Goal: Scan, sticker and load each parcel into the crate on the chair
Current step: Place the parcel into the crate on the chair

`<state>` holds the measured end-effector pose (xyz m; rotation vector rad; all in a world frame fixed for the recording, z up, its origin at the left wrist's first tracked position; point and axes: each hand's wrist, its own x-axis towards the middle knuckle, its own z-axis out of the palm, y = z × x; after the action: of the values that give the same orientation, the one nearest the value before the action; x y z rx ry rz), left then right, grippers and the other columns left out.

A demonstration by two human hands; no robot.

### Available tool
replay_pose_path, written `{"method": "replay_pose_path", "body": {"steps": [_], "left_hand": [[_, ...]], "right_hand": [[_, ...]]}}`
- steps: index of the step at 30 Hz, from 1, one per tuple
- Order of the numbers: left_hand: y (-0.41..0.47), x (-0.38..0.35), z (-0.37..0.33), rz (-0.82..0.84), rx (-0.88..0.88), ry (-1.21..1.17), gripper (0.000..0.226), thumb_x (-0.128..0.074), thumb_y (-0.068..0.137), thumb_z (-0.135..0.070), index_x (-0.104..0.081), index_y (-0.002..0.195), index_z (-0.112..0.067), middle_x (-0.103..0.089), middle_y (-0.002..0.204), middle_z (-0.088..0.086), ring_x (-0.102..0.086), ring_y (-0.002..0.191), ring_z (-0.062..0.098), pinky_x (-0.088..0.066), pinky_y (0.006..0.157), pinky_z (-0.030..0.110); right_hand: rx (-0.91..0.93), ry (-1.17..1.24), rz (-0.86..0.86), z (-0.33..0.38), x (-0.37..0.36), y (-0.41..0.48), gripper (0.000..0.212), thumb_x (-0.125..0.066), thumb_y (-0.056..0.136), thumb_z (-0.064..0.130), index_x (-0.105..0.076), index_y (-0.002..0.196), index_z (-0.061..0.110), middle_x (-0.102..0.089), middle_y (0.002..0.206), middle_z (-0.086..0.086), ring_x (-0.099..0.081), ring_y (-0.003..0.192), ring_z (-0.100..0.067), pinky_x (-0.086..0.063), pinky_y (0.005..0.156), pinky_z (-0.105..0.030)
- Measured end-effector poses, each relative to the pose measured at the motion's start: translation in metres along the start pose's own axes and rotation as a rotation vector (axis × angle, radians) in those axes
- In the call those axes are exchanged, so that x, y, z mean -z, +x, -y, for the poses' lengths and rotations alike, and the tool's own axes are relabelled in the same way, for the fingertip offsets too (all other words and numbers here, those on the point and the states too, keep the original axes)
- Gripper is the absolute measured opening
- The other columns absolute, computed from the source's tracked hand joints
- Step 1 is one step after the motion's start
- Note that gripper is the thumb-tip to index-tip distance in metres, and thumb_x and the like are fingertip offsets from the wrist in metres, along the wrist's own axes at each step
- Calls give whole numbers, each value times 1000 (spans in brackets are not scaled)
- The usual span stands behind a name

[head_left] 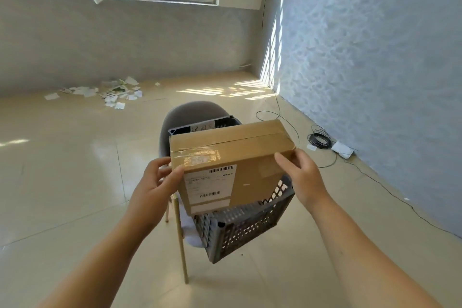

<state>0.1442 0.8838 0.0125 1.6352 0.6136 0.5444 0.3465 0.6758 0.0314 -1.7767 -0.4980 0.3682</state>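
A brown cardboard parcel (232,155), taped along its top and with a white shipping label on the face toward me, hangs over the grey perforated crate (240,227). The crate sits on a grey chair (185,115) with wooden legs. My left hand (157,182) grips the parcel's left corner beside the label. My right hand (300,175) holds its right edge. The parcel's lower end reaches down into the crate's opening and hides most of the inside. Another labelled parcel peeks out behind it at the crate's far side.
Torn paper scraps (110,92) litter the floor under the window at the back left. A coiled black cable (320,139) and a white device (342,150) lie by the right wall. Beige tiled floor surrounds the chair.
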Motion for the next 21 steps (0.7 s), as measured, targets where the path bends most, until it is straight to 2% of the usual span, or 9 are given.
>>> {"method": "replay_pose_path", "body": {"steps": [2, 4, 8, 11, 14, 18, 21], "left_hand": [[38, -3, 2, 5, 8, 17, 50, -53, 73, -68, -47, 111, -36, -61, 118, 1, -58, 110, 22, -50, 91, 48], [77, -7, 8, 6, 32, 64, 41, -52, 77, -59, -48, 111, -36, -61, 115, -4, -59, 107, 17, -52, 88, 40], [139, -22, 25, -3, 93, 218, 31, -50, 89, -46, -47, 116, -32, -57, 100, -17, -58, 89, 8, -47, 67, 21], [179, -36, 32, -19, 131, 261, 27, -48, 89, -48, -47, 111, -34, -57, 95, -17, -59, 84, 7, -48, 62, 22], [224, -48, 37, -58, 142, 285, 23, -50, 89, -47, -49, 107, -34, -60, 92, -17, -60, 81, 3, -45, 58, 17], [263, -66, 56, -89, 213, 324, 26, -53, 88, -44, -48, 112, -34, -56, 94, -23, -56, 83, -2, -44, 60, 13], [282, -79, 80, -109, 289, 379, 34, -54, 88, -41, -51, 120, -30, -56, 97, -22, -53, 87, -1, -44, 64, 15]], "right_hand": [[-8, -34, -27, 2, -6, 37, 37, -57, 80, 62, -64, 99, 31, -70, 92, 15, -64, 91, -4, -49, 76, -28], [-35, -94, -65, -2, -10, 74, 32, -51, 87, 59, -64, 93, 30, -69, 86, 16, -63, 83, -1, -44, 69, -23], [-104, -206, -47, -23, -19, 142, 28, -46, 93, 50, -63, 98, 29, -65, 99, 8, -60, 92, -9, -43, 65, -20], [-174, -240, -25, -40, -22, 192, 37, -42, 94, 52, -60, 107, 23, -60, 108, -2, -57, 96, -15, -47, 75, -30], [-211, -232, 27, -54, -21, 245, 35, -43, 94, 52, -60, 98, 21, -63, 100, -3, -60, 94, -20, -53, 84, -41], [-221, -266, 135, -73, -25, 307, 26, -47, 93, 50, -61, 93, 28, -65, 95, 4, -60, 92, -13, -49, 72, -30], [-243, -323, 245, -93, -34, 345, 27, -47, 94, 47, -61, 104, 26, -65, 96, 5, -59, 92, -12, -45, 67, -25]]}}
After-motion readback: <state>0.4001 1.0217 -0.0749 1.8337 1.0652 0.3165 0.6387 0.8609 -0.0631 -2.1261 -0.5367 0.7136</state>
